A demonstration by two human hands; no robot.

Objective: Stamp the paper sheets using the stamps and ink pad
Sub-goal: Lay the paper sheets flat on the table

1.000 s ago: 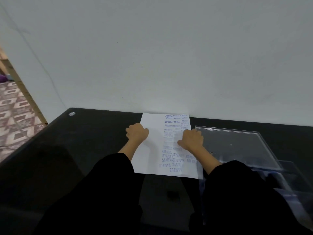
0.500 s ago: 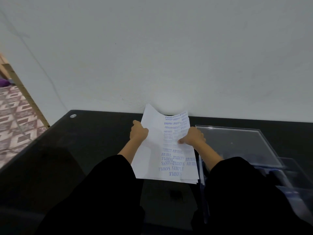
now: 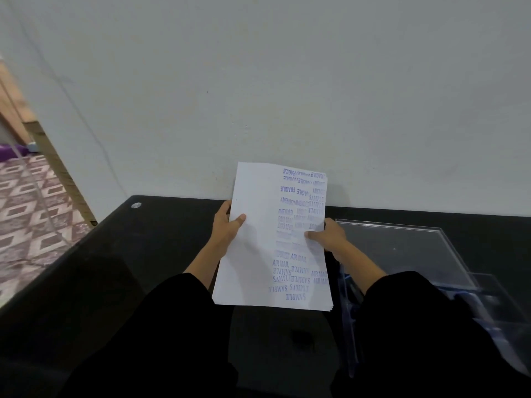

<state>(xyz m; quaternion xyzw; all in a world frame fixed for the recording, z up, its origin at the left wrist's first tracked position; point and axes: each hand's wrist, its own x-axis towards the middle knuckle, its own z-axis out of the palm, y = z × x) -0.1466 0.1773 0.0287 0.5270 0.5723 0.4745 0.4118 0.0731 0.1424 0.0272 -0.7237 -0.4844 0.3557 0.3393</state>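
A stack of white paper sheets (image 3: 258, 254) is held up off the black table (image 3: 143, 254), tilted toward me. The top sheet carries several blue stamp marks along its right half, such as SAMPLE, AIR MAIL, AMENDED and FRAGILE. My left hand (image 3: 225, 225) grips the stack's left edge, thumb on top. My right hand (image 3: 327, 237) grips the right edge, thumb pressed on the stamped area. No stamp or ink pad is plainly visible.
A clear plastic box with its lid (image 3: 402, 248) open lies on the table just right of the paper, with dark blue items blurred inside it. A small dark object (image 3: 301, 337) sits on the table near me. The white wall rises right behind the table; tiled floor lies left.
The stack lay flat on the table under both hands a second ago. Both hands have since gripped its edges and lifted it up off the table.
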